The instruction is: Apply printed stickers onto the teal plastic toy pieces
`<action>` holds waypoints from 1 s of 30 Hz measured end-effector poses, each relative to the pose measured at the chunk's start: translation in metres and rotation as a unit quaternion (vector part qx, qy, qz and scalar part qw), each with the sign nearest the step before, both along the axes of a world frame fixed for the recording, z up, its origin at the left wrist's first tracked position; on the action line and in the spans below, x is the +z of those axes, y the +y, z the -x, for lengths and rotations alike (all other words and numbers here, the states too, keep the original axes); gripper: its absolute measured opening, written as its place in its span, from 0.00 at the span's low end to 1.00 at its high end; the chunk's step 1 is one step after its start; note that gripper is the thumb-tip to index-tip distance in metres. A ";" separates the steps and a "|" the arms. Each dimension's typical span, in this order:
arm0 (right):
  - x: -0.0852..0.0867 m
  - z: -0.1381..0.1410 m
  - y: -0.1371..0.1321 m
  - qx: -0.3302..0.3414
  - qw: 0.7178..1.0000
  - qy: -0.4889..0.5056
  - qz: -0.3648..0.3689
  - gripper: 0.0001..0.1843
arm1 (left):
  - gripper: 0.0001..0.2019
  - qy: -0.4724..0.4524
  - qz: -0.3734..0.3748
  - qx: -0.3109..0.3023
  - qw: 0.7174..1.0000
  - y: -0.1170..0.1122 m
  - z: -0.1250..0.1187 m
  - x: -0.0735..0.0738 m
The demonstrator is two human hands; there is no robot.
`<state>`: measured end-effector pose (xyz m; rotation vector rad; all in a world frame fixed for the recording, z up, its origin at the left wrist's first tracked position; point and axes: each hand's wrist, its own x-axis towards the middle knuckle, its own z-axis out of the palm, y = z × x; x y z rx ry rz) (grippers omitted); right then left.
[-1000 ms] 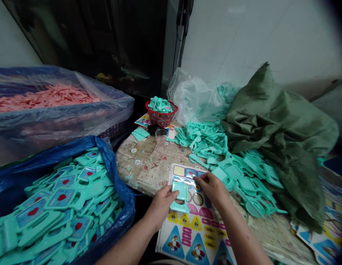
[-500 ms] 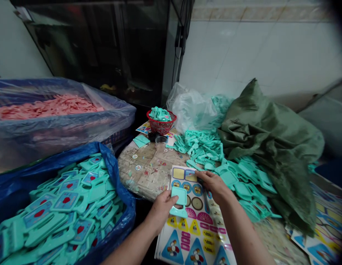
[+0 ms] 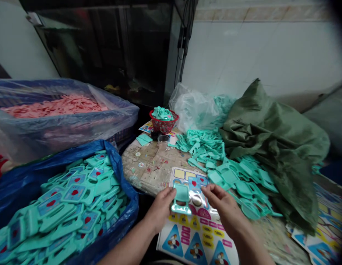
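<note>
The left hand's (image 3: 159,210) fingers (image 3: 168,194) are clamped on the edge of a teal plastic tag (image 3: 182,193), holding it just above a sticker sheet (image 3: 197,235). The right hand's (image 3: 223,206) fingers (image 3: 208,190) are apart, close beside the tag, and do not clearly touch it. The tag's upper face looks bare, while the tags (image 3: 77,195) in the blue-lined bin (image 3: 123,173) carry printed heart stickers. A heap of bare teal tags (image 3: 242,180) lies just right of the sheet on the counter (image 3: 151,165), against a green sack (image 3: 272,147) — beyond it, a red basket (image 3: 163,123) holds more teal pieces, and pink pieces (image 3: 52,106) fill a clear-bagged bin.
</note>
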<state>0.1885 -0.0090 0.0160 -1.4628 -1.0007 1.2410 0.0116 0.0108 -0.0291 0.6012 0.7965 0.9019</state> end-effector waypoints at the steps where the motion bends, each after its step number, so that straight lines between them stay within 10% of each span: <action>1: -0.002 0.005 -0.008 0.004 1.000 -0.006 0.000 0.19 | 0.17 -0.013 0.002 0.002 1.000 -0.002 0.000 0.003; 9: -0.010 0.016 -0.036 -0.006 0.996 -0.085 -0.018 0.20 | 0.16 -0.128 -0.003 -0.002 0.992 -0.024 -0.002 0.033; 30: -0.004 0.022 -0.044 -0.054 0.986 -0.153 -0.036 0.18 | 0.18 -0.081 -0.031 -0.001 0.996 -0.042 0.000 0.040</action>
